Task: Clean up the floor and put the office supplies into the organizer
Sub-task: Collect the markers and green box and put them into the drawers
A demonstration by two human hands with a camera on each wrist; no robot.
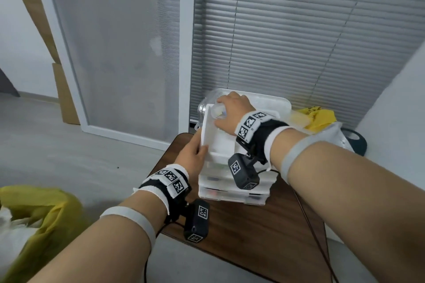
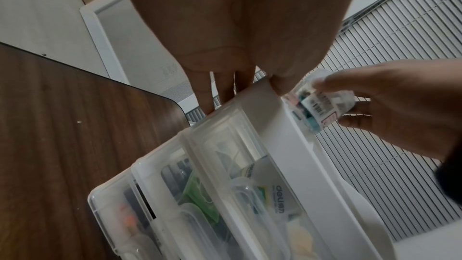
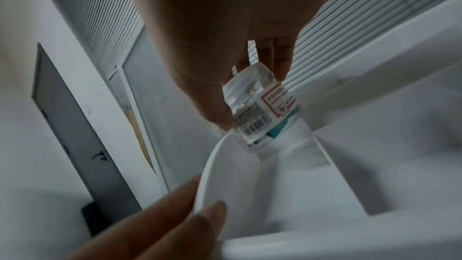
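At the far left I see a yellow bag (image 1: 46,211) on the grey floor (image 1: 69,145), with white material inside it. Moving right, my left hand (image 1: 192,156) grips the near left corner of the organizer's white top tray (image 1: 220,142), thumb on the inside wall and fingers (image 2: 225,90) curled round the outer edge. The tray sits on a stack of clear drawers (image 1: 232,187) on the dark wood counter (image 1: 253,232); the left wrist view shows the drawers holding office supplies, among them a green packet (image 2: 200,199) and a white item with printed lettering, the rest too blurred to name. Right of that, my right hand (image 1: 232,110) reaches over the far left corner of the tray and pinches a small clear plastic box (image 3: 260,110) with a barcode label and teal contents, thumb on one side and fingers on the other. Its lower end sits at the tray's corner compartment; I cannot tell whether it touches the bottom. Behind the organizer lies a white lidded bin (image 1: 271,101), and further right a second yellow bag (image 1: 319,117) beside the wall. Closed grey blinds (image 1: 310,30) fill the background.
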